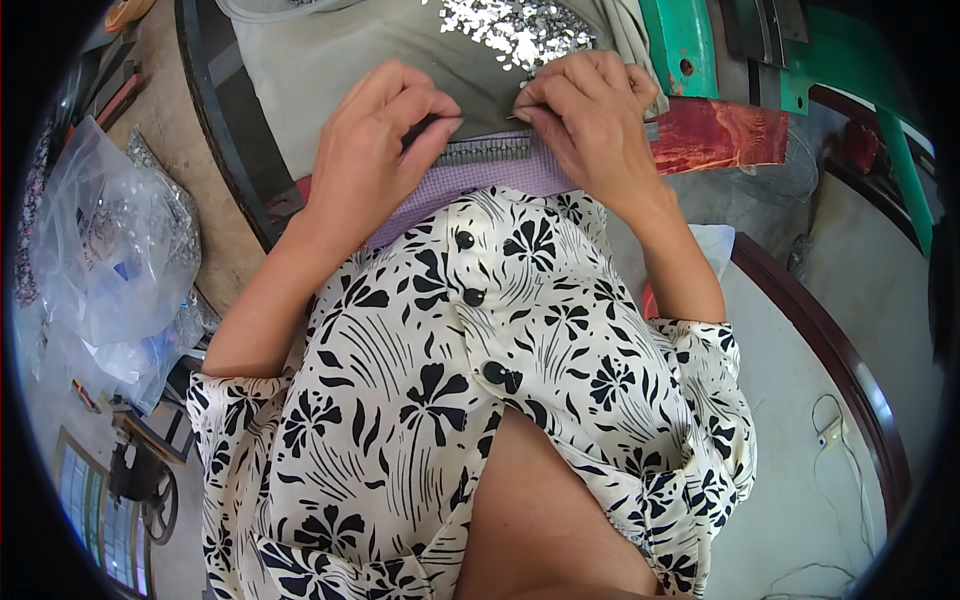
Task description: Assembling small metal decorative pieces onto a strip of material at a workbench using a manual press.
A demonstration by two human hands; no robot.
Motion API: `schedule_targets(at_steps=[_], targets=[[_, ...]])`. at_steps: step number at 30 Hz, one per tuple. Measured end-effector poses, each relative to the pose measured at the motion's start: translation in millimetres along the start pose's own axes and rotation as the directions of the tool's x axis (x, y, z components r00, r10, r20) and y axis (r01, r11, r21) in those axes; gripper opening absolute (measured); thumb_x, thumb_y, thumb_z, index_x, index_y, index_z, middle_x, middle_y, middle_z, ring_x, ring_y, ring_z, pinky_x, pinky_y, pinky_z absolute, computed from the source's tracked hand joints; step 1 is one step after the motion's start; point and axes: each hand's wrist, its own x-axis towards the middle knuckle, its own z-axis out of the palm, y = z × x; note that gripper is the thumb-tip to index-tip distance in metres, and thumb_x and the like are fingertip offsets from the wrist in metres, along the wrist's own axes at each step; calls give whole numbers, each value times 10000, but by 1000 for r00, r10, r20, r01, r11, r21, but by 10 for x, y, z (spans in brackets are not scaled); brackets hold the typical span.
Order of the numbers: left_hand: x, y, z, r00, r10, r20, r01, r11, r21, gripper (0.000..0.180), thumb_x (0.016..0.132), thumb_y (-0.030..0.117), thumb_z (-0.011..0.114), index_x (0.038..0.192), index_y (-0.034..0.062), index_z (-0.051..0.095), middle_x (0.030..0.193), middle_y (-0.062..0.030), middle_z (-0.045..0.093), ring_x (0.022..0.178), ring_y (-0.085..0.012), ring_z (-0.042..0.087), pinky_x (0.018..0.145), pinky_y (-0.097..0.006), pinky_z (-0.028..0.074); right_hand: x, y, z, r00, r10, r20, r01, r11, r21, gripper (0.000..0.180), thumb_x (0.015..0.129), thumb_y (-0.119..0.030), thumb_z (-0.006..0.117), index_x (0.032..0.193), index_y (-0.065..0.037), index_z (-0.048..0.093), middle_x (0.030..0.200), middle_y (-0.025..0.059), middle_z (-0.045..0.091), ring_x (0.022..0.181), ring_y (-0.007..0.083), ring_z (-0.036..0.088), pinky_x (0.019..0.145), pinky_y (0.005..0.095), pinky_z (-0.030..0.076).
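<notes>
Left hand (383, 138) and right hand (590, 118) were curled inward over grey cloth (478, 82), fingertips drawn close; any grip couldn't be told.

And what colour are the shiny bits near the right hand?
The shiny bits are silvery, some looking dark grey, as the head view shows.

Clear lane between left grip (380, 140) and right grip (598, 115), over olive cloth (485, 90). Ahead, slightly right: silvery flakes (530, 35) in the way. Left of left grip: olive cloth, passable to dark curved edge (205, 110). Right of right grip: green metal frame (688, 45), red sheet (725, 137), both near. Bodyward: grey toothed strip (487, 150), then patterned shirt (430, 320) blocks.
</notes>
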Motion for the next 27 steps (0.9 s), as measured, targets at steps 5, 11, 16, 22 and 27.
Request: schedule_targets(at_steps=[5, 11, 16, 22, 27], targets=[[68, -25, -24, 999, 42, 28, -42, 999, 7, 110, 810, 75, 734, 903, 44, 684, 897, -69, 593, 821, -266, 605, 710, -363, 491, -51, 7, 53, 995, -86, 42, 91, 987, -130, 61, 777, -170, 662, 837, -174, 654, 907, -46, 562, 1007, 148, 544, 905, 359, 313], [-127, -33, -304, 990, -117, 78, 119, 993, -19, 151, 811, 34, 729, 953, 22, 681, 936, -107, 608, 855, -264, 627, 726, -320, 497, 24, -59, -40, 988, -96, 124, 115, 980, -162, 88, 795, -159, 640, 883, -157, 641, 935, -6, 555, 1045, 174, 531, 941, 365, 313], [-362, -105, -406, 977, -141, 160, 147, 989, -27, 278, 758, 95, 786, 996, 7, 671, 966, -125, 601, 905, -298, 621, 762, -339, 504, 264, 50, -245, 999, 18, -51, -19, 1000, -23, 155, 790, -120, 715, 913, -162, 629, 1035, -19, 613, 1050, 235, 532, 898, 417, 281], [-414, -197, -358, 975, -75, 211, 62, 996, 65, 341, 715, 112, 807, 1020, 30, 678, 997, -105, 594, 963, -307, 596, 793, -381, 500, 1037, 300, -126, 965, 49, -257, -77, 992, -100, 73, 797, -182, 738, 806, -121, 699, 952, 28, 626, 1042, 274, 542, 917, 453, 314], [-398, -168, -308, 988, -51, 147, 30, 989, 144, 343, 722, 129, 804, 1030, 63, 669, 992, -79, 599, 933, -291, 595, 776, -377, 500, 861, 278, -143, 983, -70, -169, 39, 983, -180, 106, 812, -188, 716, 904, -142, 741, 926, 23, 661, 977, 268, 580, 863, 432, 360]])
